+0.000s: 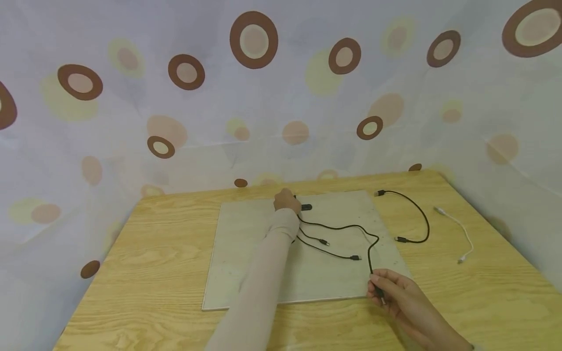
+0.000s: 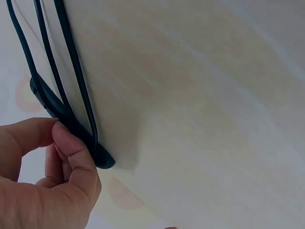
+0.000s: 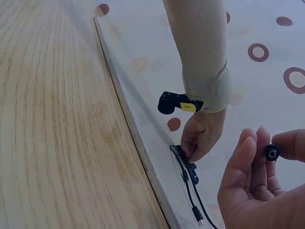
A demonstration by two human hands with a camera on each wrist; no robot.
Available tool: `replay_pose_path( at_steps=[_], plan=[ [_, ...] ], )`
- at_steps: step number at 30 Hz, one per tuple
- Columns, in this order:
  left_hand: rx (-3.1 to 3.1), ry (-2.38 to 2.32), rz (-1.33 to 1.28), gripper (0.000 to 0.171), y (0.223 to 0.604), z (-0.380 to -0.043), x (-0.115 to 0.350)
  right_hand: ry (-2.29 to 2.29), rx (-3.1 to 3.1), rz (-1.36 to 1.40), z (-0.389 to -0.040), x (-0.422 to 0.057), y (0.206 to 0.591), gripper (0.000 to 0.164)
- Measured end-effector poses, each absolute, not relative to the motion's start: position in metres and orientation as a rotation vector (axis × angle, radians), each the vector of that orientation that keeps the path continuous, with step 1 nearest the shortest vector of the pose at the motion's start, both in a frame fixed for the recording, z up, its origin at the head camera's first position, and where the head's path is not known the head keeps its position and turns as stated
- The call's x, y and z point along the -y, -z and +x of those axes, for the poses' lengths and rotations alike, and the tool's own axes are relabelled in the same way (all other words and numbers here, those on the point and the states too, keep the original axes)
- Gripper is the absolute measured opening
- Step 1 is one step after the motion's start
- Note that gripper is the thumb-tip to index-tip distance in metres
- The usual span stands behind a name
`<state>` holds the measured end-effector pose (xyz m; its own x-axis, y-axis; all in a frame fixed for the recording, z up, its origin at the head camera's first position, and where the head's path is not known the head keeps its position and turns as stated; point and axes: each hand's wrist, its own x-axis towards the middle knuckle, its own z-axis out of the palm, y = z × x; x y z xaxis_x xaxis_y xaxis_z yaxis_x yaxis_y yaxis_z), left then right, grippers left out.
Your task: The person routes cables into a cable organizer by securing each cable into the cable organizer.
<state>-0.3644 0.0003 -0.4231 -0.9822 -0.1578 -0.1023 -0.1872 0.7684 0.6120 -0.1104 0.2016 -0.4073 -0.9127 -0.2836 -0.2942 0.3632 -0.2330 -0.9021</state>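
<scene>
At the far side of a pale board (image 1: 246,234), my left hand (image 1: 287,201) pinches a narrow black cable holder (image 2: 81,130) with rounded ends. Three black cables run from it in the left wrist view. Two of their ends lie loose on the board: a short cable's plug (image 1: 324,242) and a longer cable's plug (image 1: 355,258). The third black cable (image 1: 338,228) bends across to the board's near right corner. There my right hand (image 1: 404,297) pinches it near its end; in the right wrist view its round plug (image 3: 272,152) sticks out between thumb and fingers.
Right of the board, a curved black USB cable (image 1: 427,222) and a short white cable (image 1: 466,235) lie on the wooden table (image 1: 145,258). Behind stands a pale dotted cloth (image 1: 281,97). A small black camera (image 3: 171,102) is strapped to the left wrist.
</scene>
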Motion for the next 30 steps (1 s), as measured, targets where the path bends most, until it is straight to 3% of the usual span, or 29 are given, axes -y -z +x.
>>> replay_pose_path(
  at_steps=[7, 23, 30],
  plan=[
    [-2.94, -1.012, -0.257, 0.016, 0.425, -0.364, 0.003, 2.164, -1.662, 0.099, -0.111, -0.203, 0.407, 0.022],
    [-2.882, -1.088, -0.195, 0.034, 0.424, -0.362, 0.016, 2.186, -1.619, 0.066, -0.109, -0.201, 0.411, 0.015],
    [-2.845, -1.076, -0.186, 0.04, 0.421, -0.363, 0.017, 2.154, -1.651, 0.112, -0.112, -0.202, 0.41, 0.025]
  ],
)
